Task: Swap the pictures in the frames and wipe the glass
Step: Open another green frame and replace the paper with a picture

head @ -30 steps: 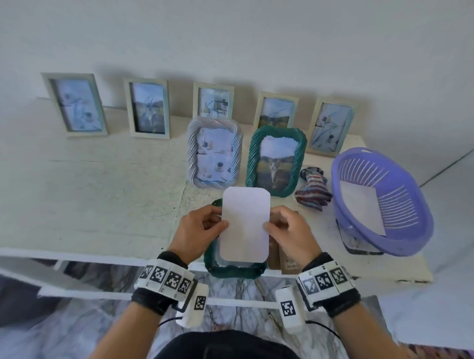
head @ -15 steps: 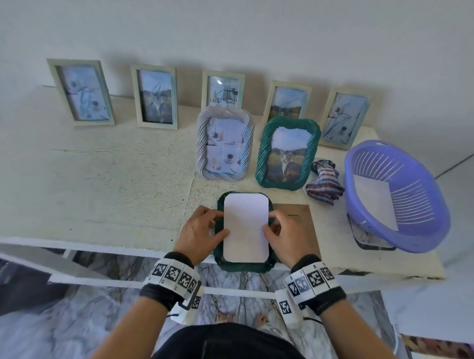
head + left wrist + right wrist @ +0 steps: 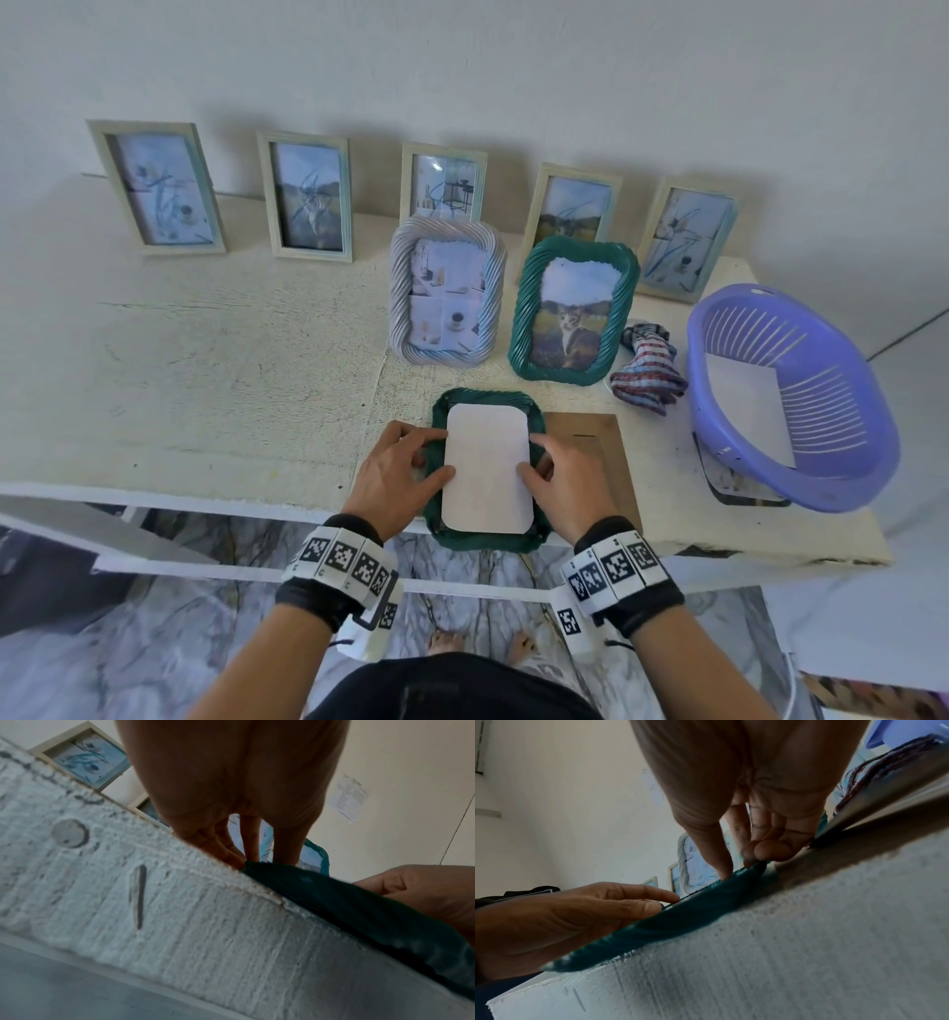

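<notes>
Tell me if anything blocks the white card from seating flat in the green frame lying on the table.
Nothing visible does. The white rounded card already lies in the opening of the face-down dark green rope-pattern frame. The left hand and right hand touch its side edges. The brown backing board lies beside the frame.

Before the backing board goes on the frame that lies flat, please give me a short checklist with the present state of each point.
1. White sheet lies inside the green frame: ok.
2. Sheet fully seated under the rim: cannot tell.
3. Left hand and right hand touch the sheet's edges: ok.
4. Brown backing board within reach, beside the frame: ok.
5. Frame fully on the table: not ok, its near edge overhangs.
6. Glass wiped: cannot tell.
</notes>
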Demonstrator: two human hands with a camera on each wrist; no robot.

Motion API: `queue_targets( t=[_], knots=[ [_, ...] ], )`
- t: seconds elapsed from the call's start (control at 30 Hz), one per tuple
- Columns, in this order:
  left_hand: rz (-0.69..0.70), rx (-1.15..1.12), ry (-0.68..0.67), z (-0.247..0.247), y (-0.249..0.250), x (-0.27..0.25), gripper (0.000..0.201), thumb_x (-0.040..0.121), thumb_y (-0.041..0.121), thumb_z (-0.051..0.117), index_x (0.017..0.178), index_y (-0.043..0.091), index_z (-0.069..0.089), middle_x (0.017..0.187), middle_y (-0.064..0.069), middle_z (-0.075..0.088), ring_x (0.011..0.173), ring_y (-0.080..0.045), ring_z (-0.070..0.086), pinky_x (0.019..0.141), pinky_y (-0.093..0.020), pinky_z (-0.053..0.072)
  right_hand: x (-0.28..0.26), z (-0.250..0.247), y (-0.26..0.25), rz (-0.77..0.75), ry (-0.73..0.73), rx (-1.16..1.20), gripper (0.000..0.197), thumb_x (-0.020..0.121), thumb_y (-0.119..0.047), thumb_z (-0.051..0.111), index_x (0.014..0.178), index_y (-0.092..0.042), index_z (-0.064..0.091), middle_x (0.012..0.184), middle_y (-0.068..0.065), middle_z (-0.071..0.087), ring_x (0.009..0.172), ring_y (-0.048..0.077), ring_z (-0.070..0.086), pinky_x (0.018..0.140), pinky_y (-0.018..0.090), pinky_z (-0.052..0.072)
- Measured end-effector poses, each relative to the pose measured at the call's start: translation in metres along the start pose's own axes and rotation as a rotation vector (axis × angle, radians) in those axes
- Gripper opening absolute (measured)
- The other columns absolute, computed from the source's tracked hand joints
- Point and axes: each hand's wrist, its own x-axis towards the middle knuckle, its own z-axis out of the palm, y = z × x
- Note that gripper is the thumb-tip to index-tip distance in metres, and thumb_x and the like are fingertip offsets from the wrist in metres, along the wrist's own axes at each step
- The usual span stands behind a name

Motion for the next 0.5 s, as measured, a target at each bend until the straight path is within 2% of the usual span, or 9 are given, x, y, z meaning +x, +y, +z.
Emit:
queue_targets(
  t=[0.23, 0.37, 0.43, 0.5],
  knots=[
    [0.016, -0.026, 0.007, 0.001, -0.002, -0.001, 0.039, 0.085, 0.032, 0.071, 0.123, 0.025, 0.062, 0.103, 0.003, 0.050, 0.085, -0.008, 0.054, 0.081, -0.025, 0.045, -0.001, -0.001, -0.003, -0.020, 0.020, -0.017, 0.031, 0.091, -0.024, 0.060, 0.120, -0.013, 0.063, 0.074, -0.001, 0.062, 0.066, 0.012, 0.055, 0.064, 0.025, 0.044],
    [0.032, -0.047, 0.006, 0.000, -0.006, -0.001, 0.039, 0.086, 0.037, 0.068, 0.122, 0.023, 0.062, 0.101, 0.005, 0.051, 0.085, -0.005, 0.054, 0.080, -0.028, 0.048, -0.006, -0.009, -0.003, -0.033, 0.092, 0.000, 0.030, 0.092, -0.026, 0.060, 0.119, -0.015, 0.063, 0.075, -0.004, 0.059, 0.067, 0.011, 0.052, 0.065, 0.025, 0.045],
    [0.041, -0.047, 0.006, -0.001, -0.007, -0.001, 0.039, 0.086, 0.039, 0.066, 0.121, 0.023, 0.063, 0.100, 0.006, 0.051, 0.085, -0.003, 0.054, 0.080, -0.027, 0.049, -0.009, -0.015, -0.001, -0.023, 0.162, -0.047, 0.029, 0.092, -0.027, 0.059, 0.117, -0.014, 0.063, 0.083, -0.004, 0.058, 0.074, 0.014, 0.052, 0.068, 0.028, 0.047],
    [0.055, -0.052, 0.007, -0.002, -0.008, -0.002, 0.039, 0.086, 0.041, 0.065, 0.121, 0.022, 0.063, 0.099, 0.006, 0.051, 0.086, 0.000, 0.054, 0.079, -0.022, 0.047, -0.013, -0.022, 0.003, 0.050, 0.212, -0.219, 0.033, 0.091, -0.034, 0.056, 0.117, -0.015, 0.061, 0.100, 0.002, 0.059, 0.090, 0.019, 0.052, 0.072, 0.032, 0.047]
  ],
)
